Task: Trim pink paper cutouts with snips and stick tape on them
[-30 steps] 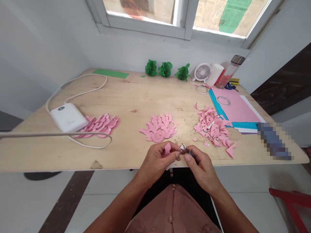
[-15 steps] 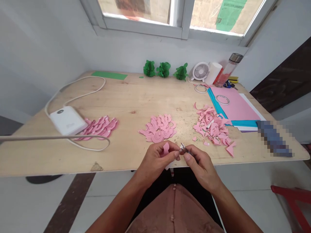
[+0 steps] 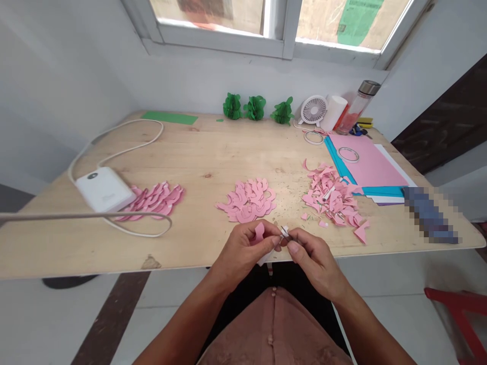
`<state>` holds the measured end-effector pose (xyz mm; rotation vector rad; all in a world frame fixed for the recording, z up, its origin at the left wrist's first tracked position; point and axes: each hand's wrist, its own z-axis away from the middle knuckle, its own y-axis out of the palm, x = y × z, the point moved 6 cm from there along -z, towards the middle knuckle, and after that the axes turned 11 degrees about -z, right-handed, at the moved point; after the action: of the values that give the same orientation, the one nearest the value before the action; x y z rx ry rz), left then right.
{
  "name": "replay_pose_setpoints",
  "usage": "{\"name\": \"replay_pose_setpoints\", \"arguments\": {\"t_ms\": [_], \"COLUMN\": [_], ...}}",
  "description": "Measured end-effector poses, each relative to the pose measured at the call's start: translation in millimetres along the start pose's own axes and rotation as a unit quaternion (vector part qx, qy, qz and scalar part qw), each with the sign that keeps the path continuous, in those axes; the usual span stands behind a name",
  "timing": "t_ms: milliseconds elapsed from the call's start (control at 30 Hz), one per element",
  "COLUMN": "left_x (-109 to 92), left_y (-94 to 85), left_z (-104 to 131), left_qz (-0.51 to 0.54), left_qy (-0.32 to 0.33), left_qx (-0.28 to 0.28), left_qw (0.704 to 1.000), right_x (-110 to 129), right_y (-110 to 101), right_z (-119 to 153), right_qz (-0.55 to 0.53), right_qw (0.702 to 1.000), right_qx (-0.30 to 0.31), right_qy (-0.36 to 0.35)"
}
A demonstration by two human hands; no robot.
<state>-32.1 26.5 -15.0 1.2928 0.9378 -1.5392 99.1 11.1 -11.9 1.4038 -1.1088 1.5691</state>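
Near the table's front edge, my left hand [image 3: 243, 248] pinches a pink paper piece [image 3: 259, 232]; its curved tip sticks up between thumb and fingers. My right hand [image 3: 312, 258] is closed on small scissors [image 3: 289, 237], their handles mostly hidden by the fingers. The thin blades point at the left fingertips and lie against a small whitish bit of paper. Just beyond my hands lies a heap of curved pink paper cut-outs [image 3: 249, 198]. To the right is a loose pile of pink paper scraps [image 3: 335, 195].
At left, a white power bank [image 3: 104, 189] with a looping cable rests beside more pink cut-outs [image 3: 160, 198]. Three green paper figures [image 3: 254, 107], a small fan [image 3: 314, 110] and a bottle [image 3: 355, 109] line the back. Coloured sheets [image 3: 376, 165] with a tape roll [image 3: 348, 154] lie right.
The scissor blades have shifted slightly at the left fingertips, and the whitish paper bit now shows between them. Both hands stay in nearly the same place.
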Motion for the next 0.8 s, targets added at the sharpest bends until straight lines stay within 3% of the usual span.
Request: {"name": "replay_pose_setpoints", "arguments": {"t_ms": [633, 800], "left_x": [1.4, 1.1], "left_y": [-2.6, -3.3], "left_z": [3.1, 3.4], "left_qz": [0.005, -0.003], "left_qy": [-0.022, -0.012], "left_qx": [-0.01, -0.007], "left_qw": [1.0, 1.0], "right_x": [-0.8, -3.3], "right_y": [-2.3, 1.3], "right_z": [2.2, 1.5], "right_qz": [0.059, 0.029], "right_qw": [0.998, 0.999], "right_qx": [-0.035, -0.012], "right_qy": [-0.004, 0.011]}}
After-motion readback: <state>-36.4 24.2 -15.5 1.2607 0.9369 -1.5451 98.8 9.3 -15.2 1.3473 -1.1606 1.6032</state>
